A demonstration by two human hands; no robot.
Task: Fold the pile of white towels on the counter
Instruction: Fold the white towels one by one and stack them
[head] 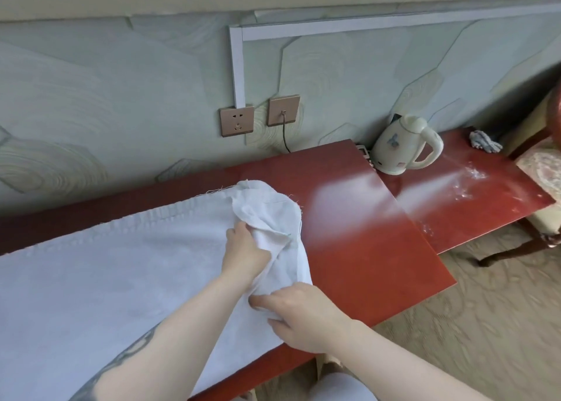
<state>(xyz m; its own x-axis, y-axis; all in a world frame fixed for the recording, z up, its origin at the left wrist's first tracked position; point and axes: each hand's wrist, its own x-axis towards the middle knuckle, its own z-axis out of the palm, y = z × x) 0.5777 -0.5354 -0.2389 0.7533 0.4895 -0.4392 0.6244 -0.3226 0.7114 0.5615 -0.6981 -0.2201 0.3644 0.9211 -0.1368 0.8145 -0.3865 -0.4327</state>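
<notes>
White terry cloth covers most of the lower left of the frame: a large white towel (100,267) lies spread flat on the glossy red surface (349,233), and its left and lower parts run out of the picture, so its full extent cannot be seen. At its right end, near the centre of the frame, the cloth is bunched and turned back on itself; whether this bunch is the same towel's end or a second, smaller towel (270,212) lying on it is hard to make out. Frayed threads show along the far hem there.

The left hand (246,249) reaches in from the lower left, fingers curled into the bunched cloth and gripping it; the fingertips are buried in the folds. The right hand (299,317), just below it, pinches the near edge of the same cloth, with the thumb partly hidden under the fabric.

Toward the upper right, a cream electric kettle (405,144) stands on the surface beside a seam where two red panels meet, and it hides most of a dark item behind it. Farther right lies a crumpled grey-blue rag (485,141), with pale smears on the red top below it. A wall socket (237,120) and a second plate with a cable (283,110) sit on the green wall. A chair (540,170) is cut off at the right edge.
</notes>
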